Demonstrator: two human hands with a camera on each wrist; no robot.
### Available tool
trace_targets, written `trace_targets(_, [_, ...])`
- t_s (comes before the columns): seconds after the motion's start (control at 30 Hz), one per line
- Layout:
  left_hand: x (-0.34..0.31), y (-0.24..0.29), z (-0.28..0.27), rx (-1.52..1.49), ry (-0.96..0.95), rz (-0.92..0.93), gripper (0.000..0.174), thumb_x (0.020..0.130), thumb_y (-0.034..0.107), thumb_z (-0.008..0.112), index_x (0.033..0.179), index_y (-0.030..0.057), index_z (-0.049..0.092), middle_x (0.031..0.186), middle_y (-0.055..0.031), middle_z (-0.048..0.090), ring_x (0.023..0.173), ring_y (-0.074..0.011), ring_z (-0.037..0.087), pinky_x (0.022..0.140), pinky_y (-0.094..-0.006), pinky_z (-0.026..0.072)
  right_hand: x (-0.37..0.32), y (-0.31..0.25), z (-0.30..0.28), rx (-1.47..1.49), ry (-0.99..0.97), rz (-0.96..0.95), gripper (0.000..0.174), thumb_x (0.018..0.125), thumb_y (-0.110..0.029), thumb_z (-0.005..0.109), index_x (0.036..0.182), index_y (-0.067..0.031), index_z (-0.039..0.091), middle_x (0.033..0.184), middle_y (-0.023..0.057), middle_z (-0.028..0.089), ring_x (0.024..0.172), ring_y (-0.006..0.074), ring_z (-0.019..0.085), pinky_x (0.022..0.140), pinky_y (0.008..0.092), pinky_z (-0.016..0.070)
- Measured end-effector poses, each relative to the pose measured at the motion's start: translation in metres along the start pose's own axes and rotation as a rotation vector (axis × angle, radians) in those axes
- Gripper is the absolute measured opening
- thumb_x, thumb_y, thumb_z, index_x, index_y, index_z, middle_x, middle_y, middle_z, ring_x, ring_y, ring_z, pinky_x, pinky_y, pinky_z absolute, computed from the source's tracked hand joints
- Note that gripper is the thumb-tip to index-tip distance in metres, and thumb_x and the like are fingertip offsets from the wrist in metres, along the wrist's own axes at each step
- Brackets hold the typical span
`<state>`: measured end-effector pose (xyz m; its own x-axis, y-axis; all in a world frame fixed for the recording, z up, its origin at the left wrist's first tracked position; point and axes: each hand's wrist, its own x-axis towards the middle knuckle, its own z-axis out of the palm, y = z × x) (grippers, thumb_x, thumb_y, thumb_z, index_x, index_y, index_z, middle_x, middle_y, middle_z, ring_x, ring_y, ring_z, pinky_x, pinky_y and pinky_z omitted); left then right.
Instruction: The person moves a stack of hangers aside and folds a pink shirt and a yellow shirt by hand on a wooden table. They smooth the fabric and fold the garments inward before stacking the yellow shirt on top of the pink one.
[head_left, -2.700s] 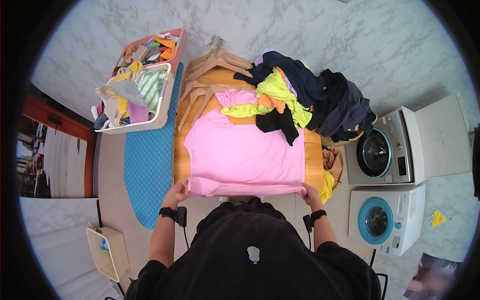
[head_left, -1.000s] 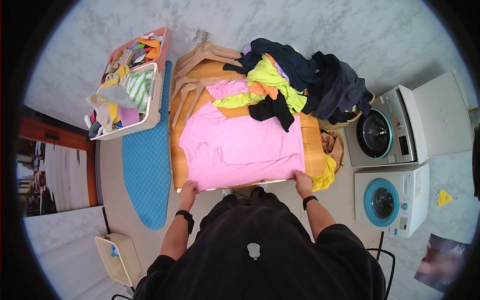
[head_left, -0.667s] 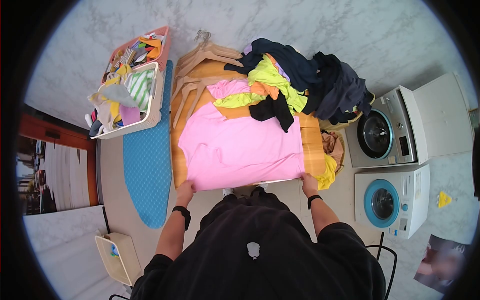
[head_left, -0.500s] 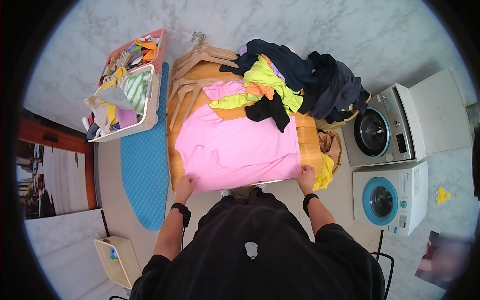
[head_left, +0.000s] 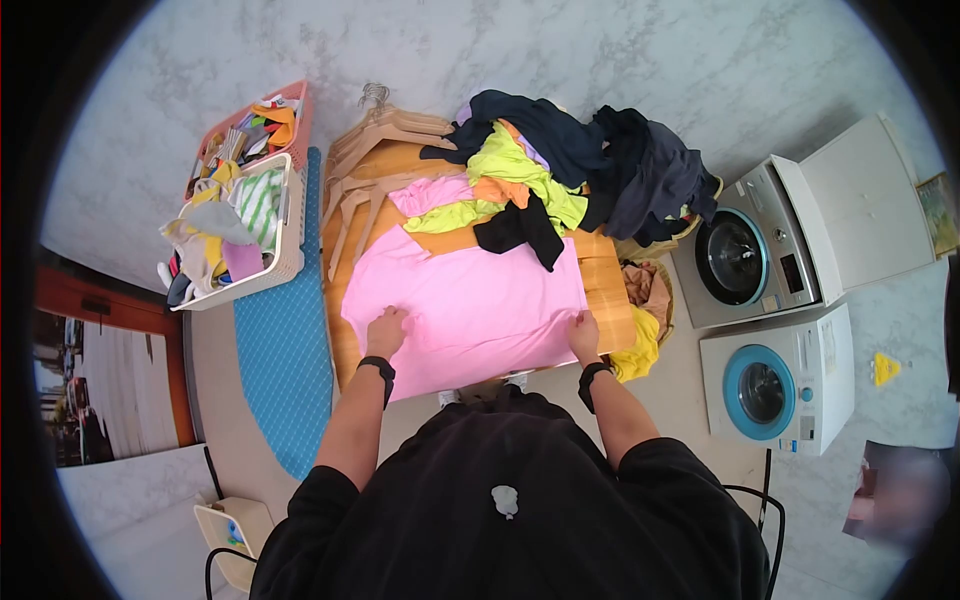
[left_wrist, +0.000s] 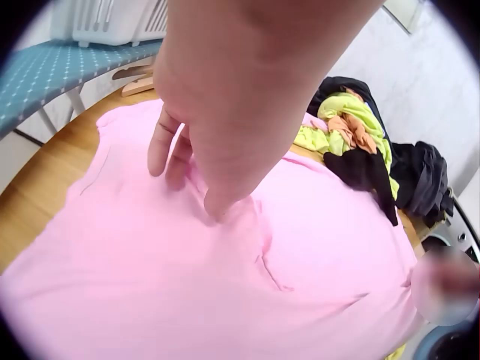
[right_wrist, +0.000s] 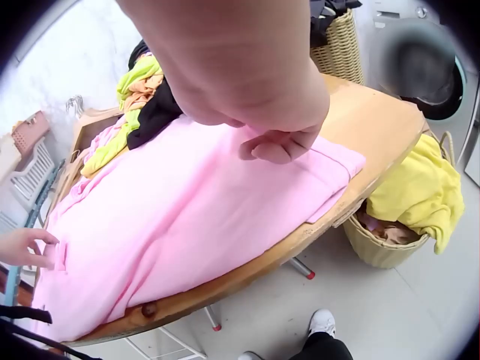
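Observation:
A pink shirt lies spread on the wooden table, its surface creased. My left hand rests on its left part; in the left wrist view the fingers point down, spread, beside a raised fold. Close to the shirt's right edge, my right hand pinches the cloth; its fingers are curled in the right wrist view. Part of the shirt drapes at the table's front edge.
Wooden hangers lie at the back left. Piled clothes cover the back right. Left are a blue ironing board and a white basket; right, a basket with yellow cloth and two washing machines.
Both hands have moved from the shirt's near corners farther up onto the cloth. The left hand's fingers have let go of the near edge. The shirt's near part lies lower and flatter than at first.

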<state>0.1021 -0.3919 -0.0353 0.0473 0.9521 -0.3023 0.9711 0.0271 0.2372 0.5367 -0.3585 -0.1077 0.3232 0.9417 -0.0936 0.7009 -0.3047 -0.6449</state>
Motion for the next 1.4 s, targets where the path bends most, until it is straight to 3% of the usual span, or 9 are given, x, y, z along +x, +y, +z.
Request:
trace_targets(0.13, [0.028, -0.012, 0.003, 0.004, -0.080, 0.002, 0.025, 0.079, 0.014, 0.063, 0.104, 0.0112, 0.056, 0.108, -0.0144, 0.057, 0.089, -0.0342, 0.062, 0.078, -0.0434, 0.0502, -0.011, -0.016, -0.030, 0.238, -0.063, 0.356, 0.021, 0.088, -0.019, 0.052, 0.094, 0.0007, 0.049, 0.081, 0.0250, 0.063, 0.079, 0.0419, 0.061, 0.071, 0.0464, 0.0480])
trace_targets(0.27, [0.037, -0.018, 0.000, -0.064, 0.113, -0.195, 0.022, 0.083, 0.017, 0.059, 0.103, 0.0072, 0.055, 0.107, -0.0193, 0.056, 0.088, -0.0376, 0.061, 0.078, -0.0461, 0.0490, -0.017, 0.019, -0.033, -0.027, 0.121, 0.163, 0.022, 0.090, -0.019, 0.047, 0.098, 0.0016, 0.048, 0.084, 0.0282, 0.062, 0.082, 0.0461, 0.060, 0.074, 0.0489, 0.0469])
trace_targets(0.6, [-0.026, 0.000, -0.002, -0.282, 0.582, -0.064, 0.055, 0.072, 0.013, 0.073, 0.118, 0.0026, 0.045, 0.112, -0.0196, 0.048, 0.107, -0.0389, 0.047, 0.088, -0.0441, 0.0416, -0.035, 0.016, -0.041, 0.127, 0.153, 0.053, 0.046, 0.080, -0.027, 0.069, 0.110, 0.0023, 0.048, 0.099, 0.0244, 0.058, 0.093, 0.0356, 0.056, 0.083, 0.0428, 0.0441])
trace_targets(0.8, [-0.118, 0.014, 0.049, -0.273, 0.681, -0.472, 0.058, 0.069, 0.023, 0.078, 0.114, 0.0019, 0.048, 0.108, -0.0191, 0.050, 0.101, -0.0365, 0.050, 0.085, -0.0413, 0.0417, -0.056, 0.034, -0.038, -0.141, 0.078, 0.281, 0.054, 0.074, -0.028, 0.075, 0.111, 0.0028, 0.052, 0.103, 0.0225, 0.058, 0.103, 0.0339, 0.048, 0.090, 0.0425, 0.0388])
trace_targets(0.93, [-0.139, -0.023, 0.081, -0.592, 0.285, -0.620, 0.037, 0.067, 0.019, 0.079, 0.094, 0.0011, 0.059, 0.087, -0.0153, 0.060, 0.080, -0.0320, 0.059, 0.073, -0.0394, 0.0469, -0.045, 0.071, -0.023, -0.088, 0.032, 0.140, 0.037, 0.075, -0.026, 0.074, 0.091, 0.0031, 0.059, 0.077, 0.0141, 0.064, 0.066, 0.0249, 0.062, 0.062, 0.0362, 0.0498])
trace_targets(1.07, [-0.142, -0.057, 0.098, -0.620, 0.324, -0.534, 0.027, 0.067, 0.015, 0.077, 0.083, 0.0005, 0.061, 0.074, -0.0136, 0.063, 0.068, -0.0298, 0.062, 0.065, -0.0388, 0.0484, -0.043, 0.041, -0.041, 0.365, -0.148, 0.469, 0.022, 0.081, -0.016, 0.069, 0.081, 0.0030, 0.059, 0.067, 0.0103, 0.063, 0.053, 0.0200, 0.062, 0.048, 0.0329, 0.0514])
trace_targets(1.17, [-0.147, -0.085, 0.107, -0.534, 0.454, -0.582, 0.026, 0.068, 0.014, 0.076, 0.083, -0.0007, 0.060, 0.073, -0.0145, 0.065, 0.069, -0.0293, 0.064, 0.064, -0.0387, 0.0487, -0.031, 0.068, -0.043, 0.091, -0.094, 0.375, 0.016, 0.084, -0.012, 0.066, 0.084, 0.0023, 0.058, 0.066, 0.0096, 0.062, 0.050, 0.0190, 0.062, 0.042, 0.0298, 0.0506])
trace_targets(1.2, [-0.147, -0.089, 0.101, -0.552, 0.340, -0.576, 0.027, 0.070, 0.014, 0.075, 0.087, -0.0001, 0.059, 0.079, -0.0154, 0.065, 0.073, -0.0307, 0.063, 0.066, -0.0400, 0.0488, -0.016, 0.124, -0.016, 0.002, -0.063, 0.303, 0.014, 0.082, -0.009, 0.066, 0.087, 0.0011, 0.057, 0.068, 0.0114, 0.062, 0.057, 0.0256, 0.064, 0.050, 0.0353, 0.0528])
trace_targets(1.4, [-0.127, -0.048, 0.054, -0.152, 0.170, -0.624, 0.036, 0.077, 0.010, 0.064, 0.110, 0.0043, 0.051, 0.113, -0.0183, 0.055, 0.097, -0.0360, 0.058, 0.078, -0.0439, 0.0481, -0.050, -0.010, -0.060, -0.302, 0.150, 0.170, 0.036, 0.074, -0.011, 0.067, 0.106, -0.0019, 0.056, 0.118, 0.0208, 0.052, 0.111, 0.0367, 0.049, 0.089, 0.0435, 0.0437])
